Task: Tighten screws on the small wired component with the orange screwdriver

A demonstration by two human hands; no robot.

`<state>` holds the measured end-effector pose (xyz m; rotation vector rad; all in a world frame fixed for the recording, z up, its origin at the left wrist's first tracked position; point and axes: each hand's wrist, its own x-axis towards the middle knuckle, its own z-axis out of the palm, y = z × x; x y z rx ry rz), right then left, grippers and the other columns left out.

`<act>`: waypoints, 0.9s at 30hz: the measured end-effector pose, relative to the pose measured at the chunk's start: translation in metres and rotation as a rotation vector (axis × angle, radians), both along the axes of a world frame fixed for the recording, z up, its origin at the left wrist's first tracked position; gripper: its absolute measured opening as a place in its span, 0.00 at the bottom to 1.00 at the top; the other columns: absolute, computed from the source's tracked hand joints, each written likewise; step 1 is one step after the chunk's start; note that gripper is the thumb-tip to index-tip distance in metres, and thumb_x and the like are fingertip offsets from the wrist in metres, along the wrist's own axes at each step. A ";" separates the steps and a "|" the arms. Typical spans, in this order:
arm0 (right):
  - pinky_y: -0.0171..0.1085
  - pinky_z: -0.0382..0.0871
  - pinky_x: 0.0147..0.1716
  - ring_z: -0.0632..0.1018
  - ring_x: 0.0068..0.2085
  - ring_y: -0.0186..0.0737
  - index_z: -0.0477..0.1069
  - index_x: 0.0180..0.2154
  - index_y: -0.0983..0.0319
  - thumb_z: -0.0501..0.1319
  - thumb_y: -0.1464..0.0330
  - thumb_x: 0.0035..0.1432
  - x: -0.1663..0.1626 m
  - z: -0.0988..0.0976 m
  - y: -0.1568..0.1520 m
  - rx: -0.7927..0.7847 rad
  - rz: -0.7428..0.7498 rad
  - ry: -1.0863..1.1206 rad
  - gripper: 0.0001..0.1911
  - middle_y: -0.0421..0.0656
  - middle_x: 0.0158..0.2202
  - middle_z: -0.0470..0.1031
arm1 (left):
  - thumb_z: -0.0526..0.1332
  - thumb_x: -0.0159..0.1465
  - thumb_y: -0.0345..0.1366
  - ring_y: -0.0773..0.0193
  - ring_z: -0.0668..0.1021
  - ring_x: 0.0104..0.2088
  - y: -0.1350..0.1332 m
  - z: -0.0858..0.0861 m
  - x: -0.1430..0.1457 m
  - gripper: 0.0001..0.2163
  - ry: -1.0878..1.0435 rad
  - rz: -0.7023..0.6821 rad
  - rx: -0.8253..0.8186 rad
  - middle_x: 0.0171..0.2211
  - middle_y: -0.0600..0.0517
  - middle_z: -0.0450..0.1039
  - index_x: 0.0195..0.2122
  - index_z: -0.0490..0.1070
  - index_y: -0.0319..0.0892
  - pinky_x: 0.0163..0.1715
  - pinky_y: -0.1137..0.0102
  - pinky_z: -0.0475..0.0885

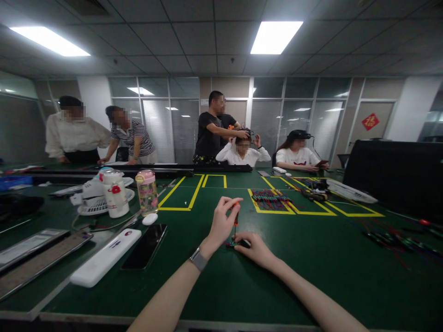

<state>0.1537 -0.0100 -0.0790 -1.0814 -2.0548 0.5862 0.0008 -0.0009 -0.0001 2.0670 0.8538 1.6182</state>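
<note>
My left hand (223, 221), wearing a watch with a grey band, is closed around the orange-red handle of a small screwdriver (236, 225). The screwdriver stands upright, its thin shaft pointing down at a small part with green on it (230, 245) that lies on the table. Pressed near the table, my right hand (254, 249) has its thumb and fingertips at that small part, around the foot of the shaft. A dark object shows beneath the right fingers. How the tip meets the part is too small to tell.
Bundles of wired boards (272, 200) lie inside yellow tape on the green table (207, 295). To my left are a black phone (145, 246), a white case (105, 258), a pink-lidded bottle (147, 193) and a white bottle (116, 196). Several people are across the table; a black monitor (394, 180) stands right.
</note>
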 end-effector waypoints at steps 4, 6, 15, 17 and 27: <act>0.43 0.68 0.48 0.77 0.45 0.46 0.76 0.32 0.61 0.62 0.69 0.51 0.000 -0.001 0.000 -0.006 -0.002 0.008 0.05 0.46 0.41 0.79 | 0.49 0.68 0.36 0.63 0.74 0.47 0.001 0.000 0.002 0.16 -0.009 -0.093 -0.027 0.48 0.48 0.71 0.55 0.67 0.46 0.50 0.66 0.67; 0.43 0.68 0.49 0.77 0.46 0.47 0.76 0.31 0.62 0.63 0.69 0.51 0.000 -0.001 0.001 -0.017 -0.001 0.021 0.04 0.47 0.41 0.79 | 0.51 0.67 0.36 0.64 0.76 0.42 0.002 -0.001 0.002 0.15 -0.018 -0.118 -0.055 0.44 0.48 0.73 0.53 0.69 0.45 0.45 0.67 0.70; 0.43 0.68 0.49 0.77 0.48 0.48 0.76 0.31 0.62 0.64 0.69 0.51 0.000 -0.001 0.000 -0.021 -0.008 0.035 0.05 0.47 0.42 0.79 | 0.50 0.68 0.37 0.63 0.75 0.44 0.003 -0.001 0.000 0.16 -0.031 -0.074 -0.055 0.46 0.48 0.71 0.54 0.68 0.46 0.46 0.66 0.69; 0.44 0.68 0.49 0.77 0.48 0.47 0.76 0.31 0.62 0.64 0.69 0.50 0.000 0.000 0.000 -0.023 -0.013 0.030 0.04 0.47 0.42 0.79 | 0.50 0.67 0.37 0.63 0.76 0.43 0.005 -0.001 0.000 0.17 -0.048 -0.135 -0.099 0.46 0.47 0.72 0.56 0.66 0.45 0.45 0.66 0.70; 0.44 0.68 0.49 0.77 0.47 0.48 0.76 0.31 0.62 0.63 0.70 0.50 -0.001 0.005 -0.003 -0.025 -0.016 0.012 0.04 0.48 0.41 0.79 | 0.53 0.66 0.38 0.63 0.75 0.43 0.005 -0.002 0.000 0.16 -0.066 -0.100 -0.092 0.43 0.48 0.73 0.53 0.70 0.45 0.45 0.67 0.70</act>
